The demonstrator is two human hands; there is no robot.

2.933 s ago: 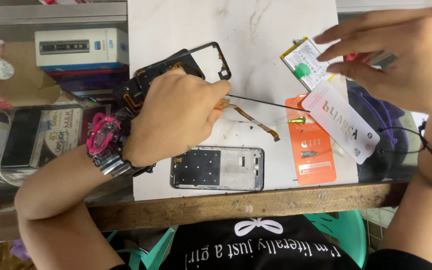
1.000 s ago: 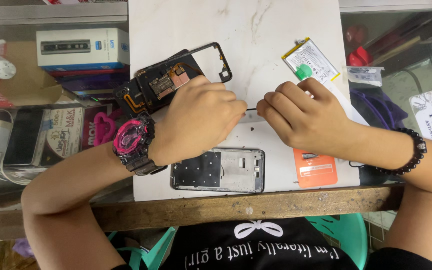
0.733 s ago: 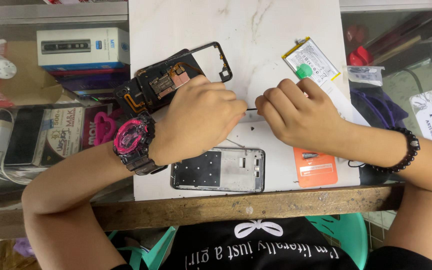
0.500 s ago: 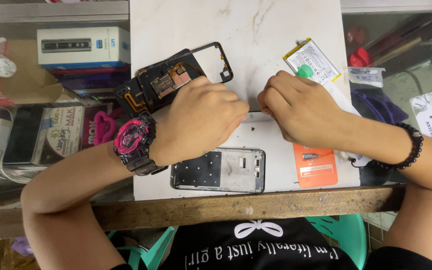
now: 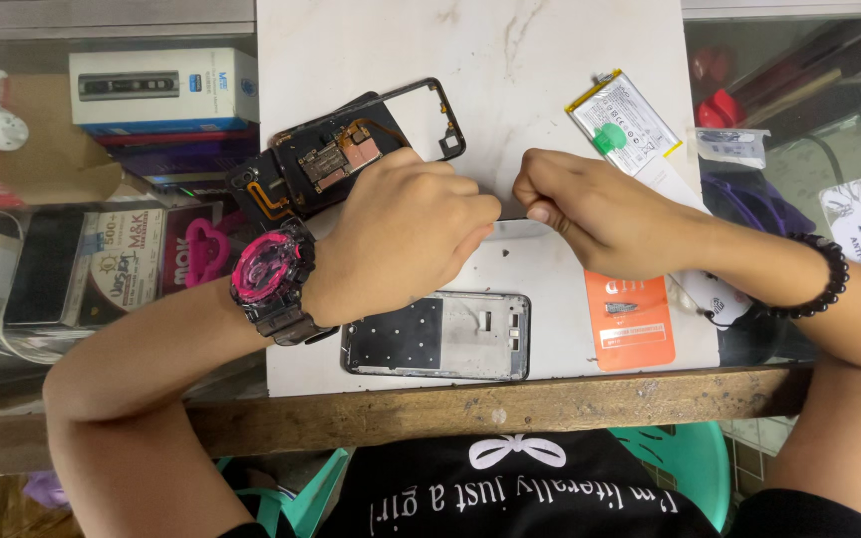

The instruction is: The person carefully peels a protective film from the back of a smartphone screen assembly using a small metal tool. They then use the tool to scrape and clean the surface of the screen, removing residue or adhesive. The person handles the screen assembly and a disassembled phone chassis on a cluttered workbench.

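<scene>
Left hand (image 5: 406, 234) and right hand (image 5: 600, 214) meet knuckle to knuckle over the white slab (image 5: 470, 60) on the counter (image 5: 510, 406). Each grip is closed tight on an end of a thin dark strip (image 5: 510, 212); only a sliver shows between the fists, apparently drawn taut. Just behind the left grip lies the opened phone body (image 5: 326, 164). Below both grips, the bare metal midframe (image 5: 437, 336). Beyond the right grip, the battery (image 5: 625, 122); under its wrist, an orange card (image 5: 630, 321). Parts are spread apart, presumably to keep each reachable.

White marble-patterned slab (image 5: 510, 60) at twelve o'clock, worn wooden counter edge (image 5: 510, 403) at six, glass display top (image 5: 799, 110) at two and nine, green plastic chair (image 5: 680, 463) below at five, even indoor light
</scene>
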